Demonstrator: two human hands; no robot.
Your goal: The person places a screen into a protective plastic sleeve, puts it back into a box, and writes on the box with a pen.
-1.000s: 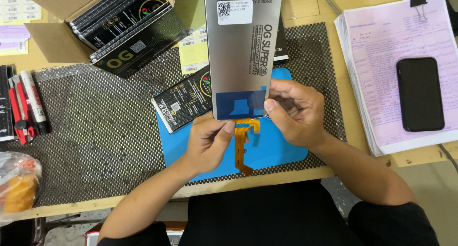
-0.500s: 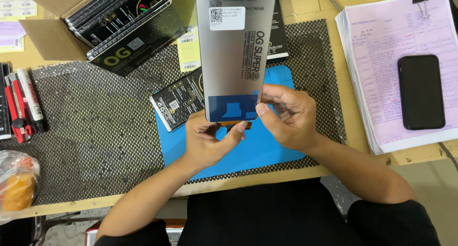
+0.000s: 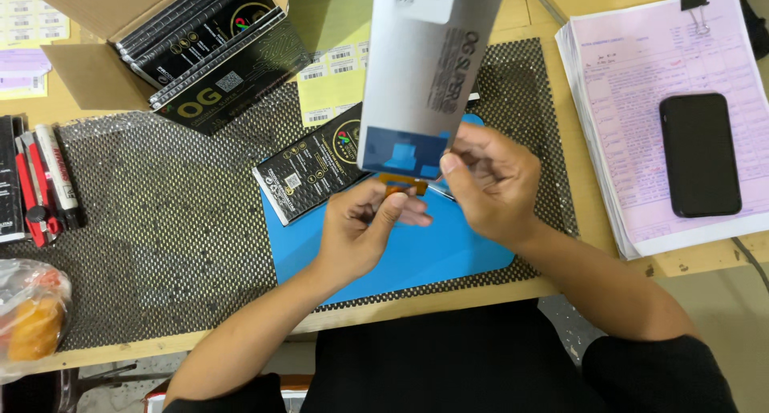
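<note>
A tall silver-grey display panel (image 3: 424, 68) with a white sticker and a blue patch at its lower end is held upright over a blue mat (image 3: 416, 253). My right hand (image 3: 489, 181) grips its lower right edge. My left hand (image 3: 368, 225) pinches the orange flex cable (image 3: 403, 184) that hangs from the panel's bottom edge, folded up short. A black printed box (image 3: 308, 173) lies flat on the mat just left of the panel.
An open cardboard carton (image 3: 120, 28) of black boxes sits at the back left. Red-handled tools (image 3: 36, 189) lie at the left edge, a plastic bag (image 3: 28, 317) at the front left. At right, a black phone (image 3: 698, 153) rests on clipped pink papers (image 3: 625, 76). Label sheets (image 3: 336, 76) lie behind.
The panel has risen and tilted toward the camera. The orange flex cable, hanging long one second ago, is now folded up short under my left fingers.
</note>
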